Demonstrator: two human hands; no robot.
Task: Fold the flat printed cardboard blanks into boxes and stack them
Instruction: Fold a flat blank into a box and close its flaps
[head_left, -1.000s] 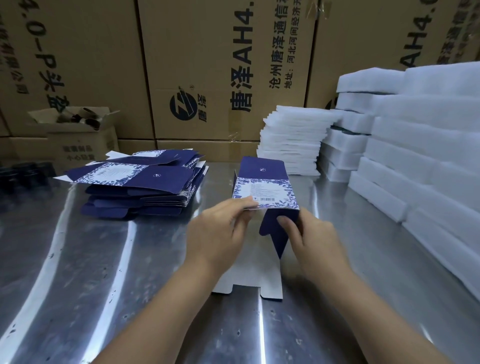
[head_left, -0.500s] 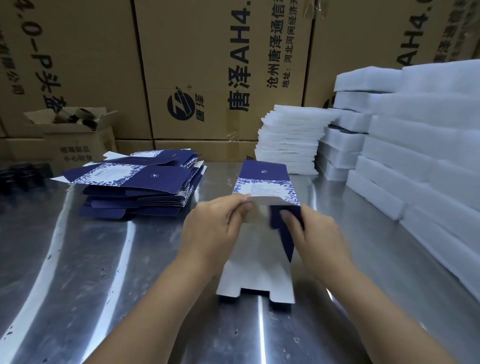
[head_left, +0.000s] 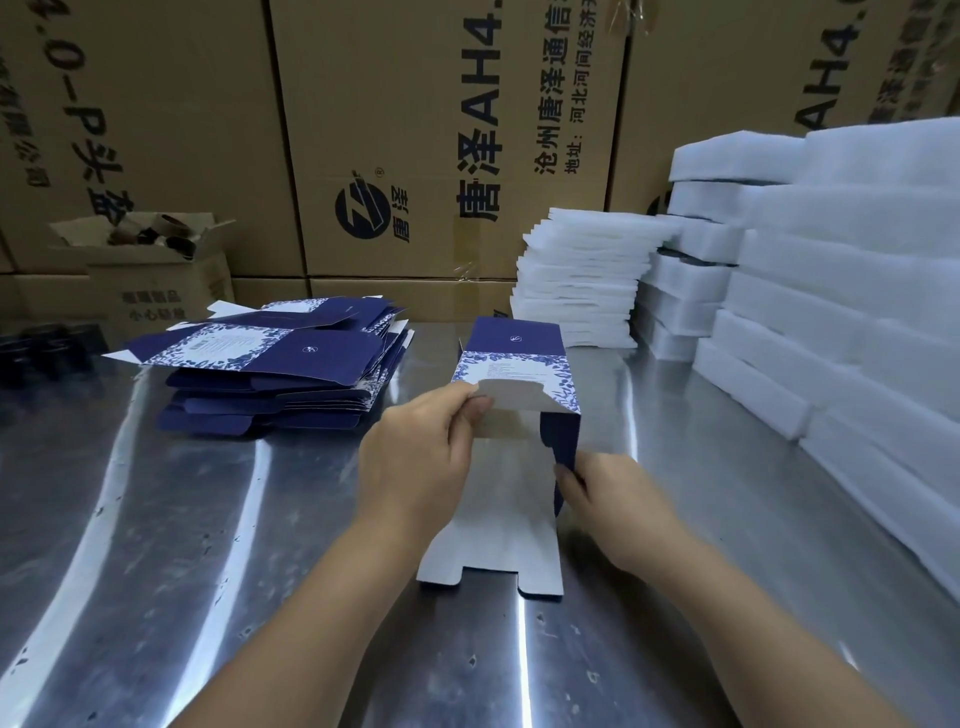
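Seemingly blank (head_left: 493, 543) in left hand (head_left: 415, 460)

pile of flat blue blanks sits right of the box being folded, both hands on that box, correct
Wrong side: the head view shows the pile of flat blanks left of the box. The left hand and right hand do hold it.

You've got a steel table (head_left: 156, 519) backed by tall printed brown cartons (head_left: 415, 130). Small open carton (head_left: 156, 280) back left, with blurry dark objects (head_left: 47, 348) beside it. White foam sheets (head_left: 576, 280) and thicker foam blocks (head_left: 857, 312) are stacked on your right.
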